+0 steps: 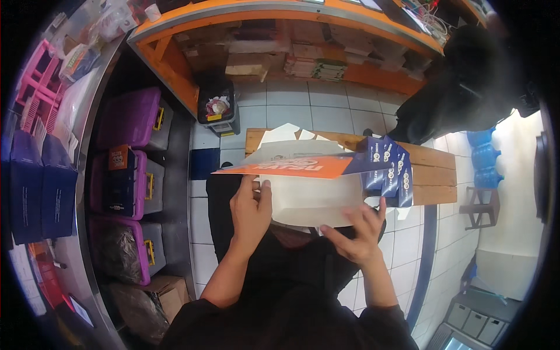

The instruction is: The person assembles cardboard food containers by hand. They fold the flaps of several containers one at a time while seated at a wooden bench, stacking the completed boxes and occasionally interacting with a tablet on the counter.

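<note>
A partly folded carton (318,195) rests over my lap, white inside, with an orange and blue printed panel raised across its far side. My left hand (252,205) pinches the carton's left edge between thumb and fingers. At the near right corner, my right hand (359,233) has its fingers spread, slightly blurred; whether they touch the carton's flap I cannot tell. Just beyond that hand, several dark blue printed boxes (389,172) sit piled on a wooden bench (434,175). White card pieces (280,133) show behind the raised panel.
Purple-lidded bins (129,119) stand under a metal counter on the left, with blue boxes (44,186) on top. A small waste bin (217,114) sits by the orange shelving (175,64). At right are a person in dark clothes (466,87), water bottles (485,157) and a stool (481,209).
</note>
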### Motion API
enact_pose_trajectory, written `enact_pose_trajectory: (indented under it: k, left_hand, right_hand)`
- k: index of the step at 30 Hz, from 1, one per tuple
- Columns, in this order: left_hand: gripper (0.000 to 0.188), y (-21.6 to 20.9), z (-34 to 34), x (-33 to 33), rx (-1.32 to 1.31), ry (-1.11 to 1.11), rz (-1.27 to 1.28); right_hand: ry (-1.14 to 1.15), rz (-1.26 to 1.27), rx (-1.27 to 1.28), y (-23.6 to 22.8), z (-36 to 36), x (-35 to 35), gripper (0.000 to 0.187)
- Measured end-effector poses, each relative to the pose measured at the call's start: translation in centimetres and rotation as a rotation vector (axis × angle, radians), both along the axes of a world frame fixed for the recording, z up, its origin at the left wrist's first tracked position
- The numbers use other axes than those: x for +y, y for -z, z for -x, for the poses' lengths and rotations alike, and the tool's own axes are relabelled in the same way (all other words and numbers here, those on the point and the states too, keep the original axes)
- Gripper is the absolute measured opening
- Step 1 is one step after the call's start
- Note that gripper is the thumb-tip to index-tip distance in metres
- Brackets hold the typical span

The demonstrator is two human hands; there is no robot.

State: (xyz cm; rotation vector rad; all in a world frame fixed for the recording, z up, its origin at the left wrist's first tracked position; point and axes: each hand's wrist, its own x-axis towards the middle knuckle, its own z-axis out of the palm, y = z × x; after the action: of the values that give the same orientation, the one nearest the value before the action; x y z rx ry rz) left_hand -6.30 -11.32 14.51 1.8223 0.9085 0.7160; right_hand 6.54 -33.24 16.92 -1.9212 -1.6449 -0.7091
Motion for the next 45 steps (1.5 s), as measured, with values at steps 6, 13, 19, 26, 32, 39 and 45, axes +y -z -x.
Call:
enact_pose_trajectory:
  k: [6, 13, 19, 26, 32, 39, 45]
  left_hand:
    - [0.03, 4.5, 0.1, 0.7, 0.031, -0.02, 0.031]
    - [0.031, 7.2, 0.3, 1.1, 0.199, -0.063, 0.083]
    - [0.041, 9.7, 0.3, 0.9, -0.361, -0.084, 0.811]
    - [0.045, 8.9, 0.0, 1.0, -0.426, -0.116, 0.908]
    - [0.042, 8.6, 0.0, 1.2, -0.436, -0.139, 0.933]
    - [0.039, 9.0, -1.0, 1.0, -0.308, -0.149, 0.851]
    - [0.038, 10.3, -1.0, 0.6, -0.371, -0.223, 0.821]
  right_hand:
    - [-0.004, -0.41, 1.556, 2.1, -2.2, 2.5, 0.085]
    - [0.216, -0.116, 1.863, 6.8, -4.3, 4.7, 0.044]
    - [0.278, 0.051, 1.751, 7.0, -4.7, 4.9, 0.043]
    - [0.335, 0.023, 1.924, 4.3, -5.1, 5.6, 0.046]
    - [0.288, 0.184, 1.882, 5.1, -5.7, 5.5, 0.047]
    - [0.492, 0.478, 1.188, 6.2, -7.2, 6.5, 0.036]
    - [0.526, 0.137, 1.219, 11.1, -7.7, 2.9, 0.031]
